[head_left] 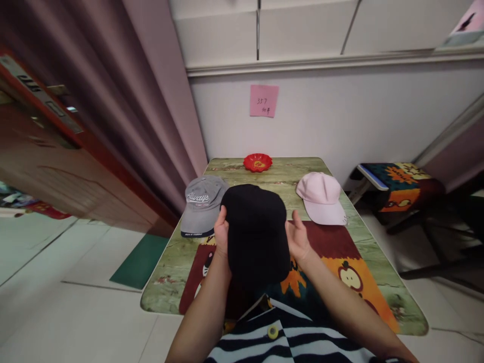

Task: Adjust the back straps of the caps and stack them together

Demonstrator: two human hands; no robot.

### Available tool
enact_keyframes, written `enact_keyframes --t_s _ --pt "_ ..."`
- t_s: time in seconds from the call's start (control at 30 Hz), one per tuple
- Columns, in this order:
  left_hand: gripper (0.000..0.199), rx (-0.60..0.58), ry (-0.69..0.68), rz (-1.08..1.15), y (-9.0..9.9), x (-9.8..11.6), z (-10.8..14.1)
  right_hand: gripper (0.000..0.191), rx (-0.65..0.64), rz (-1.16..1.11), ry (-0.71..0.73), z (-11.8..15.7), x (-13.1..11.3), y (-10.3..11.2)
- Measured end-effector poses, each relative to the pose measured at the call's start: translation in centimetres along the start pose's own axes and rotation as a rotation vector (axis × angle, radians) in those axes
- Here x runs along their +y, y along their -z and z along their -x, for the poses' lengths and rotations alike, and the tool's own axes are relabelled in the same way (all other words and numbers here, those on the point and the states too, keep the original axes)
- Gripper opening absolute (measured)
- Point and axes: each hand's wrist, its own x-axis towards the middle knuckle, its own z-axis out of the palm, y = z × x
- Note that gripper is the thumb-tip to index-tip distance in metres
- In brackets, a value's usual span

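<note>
A black cap (257, 232) is held up over the near middle of the table, its brim toward my body. My left hand (222, 233) grips its left edge, with the thumb showing and the other fingers hidden behind the cap. At the right edge is my right hand (298, 236), thumb raised and apart from the cap, its fingers partly hidden behind it. A grey cap (204, 201) with white lettering lies on the left side of the table. On the right side rests a pink cap (322, 197), its brim facing me.
The green wood-patterned table (166, 280) bears a colourful mat (333, 244) under my hands. A red scalloped dish (257, 162) stands at the far edge, by the wall. A pink note (263, 101) hangs on the wall. Another stool-like surface (401, 176) is at the right.
</note>
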Motion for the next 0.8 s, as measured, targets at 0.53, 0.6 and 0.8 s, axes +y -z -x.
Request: enact_keyframes --t_s 0.53,0.6,0.8 --pt "0.038 0.08 -0.096 -0.784 4.6 -9.9 -0.7 0.031 0.427 0.063 0.56 1.9 -11.5 4.7" --pt "0.03 0.011 -0.137 -0.926 4.6 -10.1 -0.4 0.03 0.464 0.101 0.679 1.2 -14.1 6.9" --pt "0.027 0.006 -0.132 -0.908 4.5 -9.7 -0.4 0.015 0.771 0.105 0.602 0.3 -15.0 16.1"
